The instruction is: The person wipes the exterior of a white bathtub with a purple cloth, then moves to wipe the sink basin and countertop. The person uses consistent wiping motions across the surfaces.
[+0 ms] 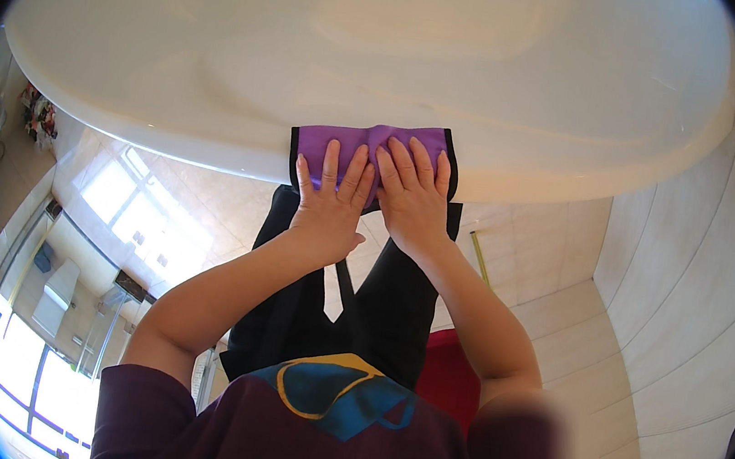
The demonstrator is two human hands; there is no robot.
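Note:
A purple fabric piece (337, 138) with black edging is draped over the near rim of a white bathtub (217, 108). My left hand (329, 204) presses flat on its left half, fingers spread and pointing toward the tub, thumb off to the side. On the right half lies my right hand (413, 197), palm down, with its fingers slightly apart and its thumb mostly hidden. The two hands nearly meet at a raised fold in the middle of the fabric. Its lower edge hangs over the outside of the rim, partly covered by my hands.
A thin yellow strip (480, 257) lies on the tiled floor (530, 249). Something red (451, 370) is beside my legs. A tiled wall (679, 268) rises on the right. On the left are flowers (39, 113), a white toilet (56, 298) and bright windows (15, 351).

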